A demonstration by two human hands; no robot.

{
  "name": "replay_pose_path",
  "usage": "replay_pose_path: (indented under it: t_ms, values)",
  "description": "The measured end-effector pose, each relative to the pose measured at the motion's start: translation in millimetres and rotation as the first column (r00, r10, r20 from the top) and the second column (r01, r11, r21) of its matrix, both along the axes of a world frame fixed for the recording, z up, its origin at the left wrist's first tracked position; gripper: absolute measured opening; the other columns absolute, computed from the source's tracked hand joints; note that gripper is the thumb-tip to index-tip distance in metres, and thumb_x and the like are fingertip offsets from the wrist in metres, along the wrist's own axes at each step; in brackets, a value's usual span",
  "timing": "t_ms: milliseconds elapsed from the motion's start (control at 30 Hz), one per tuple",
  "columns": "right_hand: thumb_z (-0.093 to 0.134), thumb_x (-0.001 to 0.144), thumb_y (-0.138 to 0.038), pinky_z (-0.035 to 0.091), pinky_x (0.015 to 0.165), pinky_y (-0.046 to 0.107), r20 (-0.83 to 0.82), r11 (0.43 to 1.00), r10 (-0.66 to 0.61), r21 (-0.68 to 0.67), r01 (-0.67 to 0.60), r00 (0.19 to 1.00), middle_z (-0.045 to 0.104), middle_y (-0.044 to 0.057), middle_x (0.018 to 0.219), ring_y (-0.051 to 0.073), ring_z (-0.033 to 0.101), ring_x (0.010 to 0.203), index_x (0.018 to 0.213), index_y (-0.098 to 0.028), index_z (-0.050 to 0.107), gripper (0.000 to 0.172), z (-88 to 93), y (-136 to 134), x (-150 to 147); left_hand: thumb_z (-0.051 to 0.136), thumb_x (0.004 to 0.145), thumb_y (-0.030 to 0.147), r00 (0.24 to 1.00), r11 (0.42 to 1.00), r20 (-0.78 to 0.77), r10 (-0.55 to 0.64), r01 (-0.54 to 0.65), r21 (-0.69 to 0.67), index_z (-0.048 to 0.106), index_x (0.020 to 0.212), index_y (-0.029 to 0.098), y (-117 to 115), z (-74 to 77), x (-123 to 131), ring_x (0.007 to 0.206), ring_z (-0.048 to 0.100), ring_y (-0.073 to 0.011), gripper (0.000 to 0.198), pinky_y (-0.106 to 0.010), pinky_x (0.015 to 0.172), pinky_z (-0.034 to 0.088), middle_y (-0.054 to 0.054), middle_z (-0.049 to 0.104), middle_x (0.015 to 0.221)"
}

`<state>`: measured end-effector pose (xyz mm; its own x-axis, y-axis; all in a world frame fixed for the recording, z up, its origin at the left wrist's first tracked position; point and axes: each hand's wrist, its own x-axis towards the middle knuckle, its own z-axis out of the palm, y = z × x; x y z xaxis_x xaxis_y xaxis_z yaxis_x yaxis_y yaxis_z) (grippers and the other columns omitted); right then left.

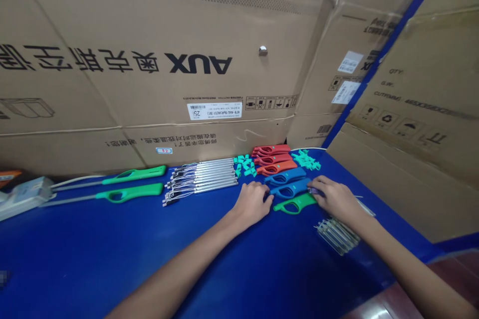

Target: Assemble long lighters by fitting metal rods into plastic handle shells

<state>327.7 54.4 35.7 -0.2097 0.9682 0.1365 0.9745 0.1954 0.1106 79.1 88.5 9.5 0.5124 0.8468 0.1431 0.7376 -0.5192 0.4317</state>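
Beyond both hands stands a brown cardboard wall (123, 25) with black print; beneath them spreads a smooth blue tabletop (93, 259). Well to the left of the left hand (253, 203) lie two bright-green plastic lighters with long grey rods (130, 193). Just left of that hand is a row of slim silver metal tubes with wired ends (216, 175). The left hand is curled, fingertips at the left end of the nearer blue handle; whether it grips anything cannot be told. The right hand (333, 198) is narrowed, thumb and fingers drawn together around a small purplish piece (312, 191) by the handles' right ends; how firm that hold is cannot be told.

Between the hands sit a looped green plastic handle (301, 203) and, just beyond it, two looped blue plastic handles (288, 189). Steadying the handle with the left hand while the right works with fingertips only would, I judge, keep the row from shifting. The green handle's narrow tip points toward the left hand, its long axis running left to right, rising slightly toward the right hand, its loop on the near side.

Near the right wrist lies a bundle of clear, thin tubes (337, 237); beyond the right hand, tiny teal plastic bits (307, 160).
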Motion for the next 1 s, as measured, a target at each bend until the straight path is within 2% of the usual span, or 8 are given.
replay_pose_path:
  t_ms: [433,567,667,733,800,900,1000]
  values:
    - [0.047,0.086,-0.018,0.051,0.070,0.029,-0.012,1.000,-0.002,-0.029,0.002,1.000,0.065,0.005,0.111,0.021,0.067,0.088,0.106,-0.021,0.068,0.029,2.5,3,-1,0.053,0.089,0.033,1.000,1.000,-0.019,-0.008,0.008,0.006,0.068,0.088,0.017,2,0.2,-1,0.093,0.062,-0.0251,0.022,-0.035,0.080,0.045,-0.009,0.069,0.092]
    - [0.045,0.087,-0.020,0.052,0.070,0.031,-0.035,1.000,0.011,0.002,-0.011,0.999,0.065,0.006,0.110,0.022,0.067,0.088,0.105,-0.021,0.068,0.029,5.5,-1,2,0.055,0.087,0.036,1.000,1.000,-0.031,-0.002,0.003,0.022,0.068,0.092,0.016,-3,2.2,-3,0.093,0.062,-0.0255,0.024,-0.036,0.079,0.046,-0.009,0.069,0.094]
    - [0.045,0.086,-0.023,0.053,0.074,0.033,-0.124,0.996,0.053,0.075,-0.044,0.991,0.066,0.007,0.108,0.022,0.067,0.086,0.101,-0.019,0.068,0.028,9.6,-8,3,0.055,0.087,0.036,0.999,0.999,-0.052,0.002,0.000,0.048,0.067,0.100,0.016,-14,10.5,-18,0.095,0.062,-0.0244,0.027,-0.035,0.081,0.046,-0.009,0.069,0.097]
    - [0.046,0.086,-0.026,0.054,0.076,0.034,-0.241,0.986,0.115,0.147,-0.081,0.964,0.068,0.008,0.104,0.022,0.067,0.085,0.096,-0.019,0.069,0.026,13.4,-14,-1,0.054,0.088,0.036,0.997,0.997,-0.077,0.021,-0.015,0.078,0.065,0.107,0.018,-23,20.5,-42,0.098,0.061,-0.0232,0.029,-0.035,0.086,0.044,-0.007,0.068,0.102]
    - [0.049,0.086,-0.032,0.054,0.075,0.033,-0.371,0.973,0.188,0.196,-0.122,0.909,0.069,0.007,0.098,0.022,0.067,0.084,0.091,-0.021,0.070,0.024,18.5,-23,-8,0.051,0.090,0.034,0.990,0.991,-0.119,0.074,-0.060,0.116,0.064,0.110,0.020,-28,32.9,-79,0.101,0.060,-0.0227,0.028,-0.036,0.091,0.042,-0.006,0.067,0.105]
    - [0.056,0.086,-0.039,0.055,0.073,0.030,-0.495,0.956,0.279,0.222,-0.191,0.823,0.071,0.005,0.090,0.020,0.067,0.081,0.086,-0.024,0.070,0.021,28.5,-36,-25,0.046,0.089,0.026,0.950,0.966,-0.207,0.234,-0.203,0.163,0.064,0.103,0.019,-29,49.9,-159,0.104,0.059,-0.0242,0.024,-0.037,0.091,0.042,-0.008,0.066,0.106]
    - [0.060,0.085,-0.042,0.055,0.071,0.027,-0.544,0.946,0.323,0.210,-0.247,0.775,0.071,0.002,0.087,0.019,0.068,0.079,0.083,-0.027,0.071,0.018,39.0,-48,-45,0.047,0.083,0.024,0.845,0.900,-0.314,0.432,-0.386,0.200,0.063,0.098,0.016,-24,55.7,-244,0.101,0.058,-0.0333,0.023,-0.044,0.082,0.044,-0.014,0.066,0.103]
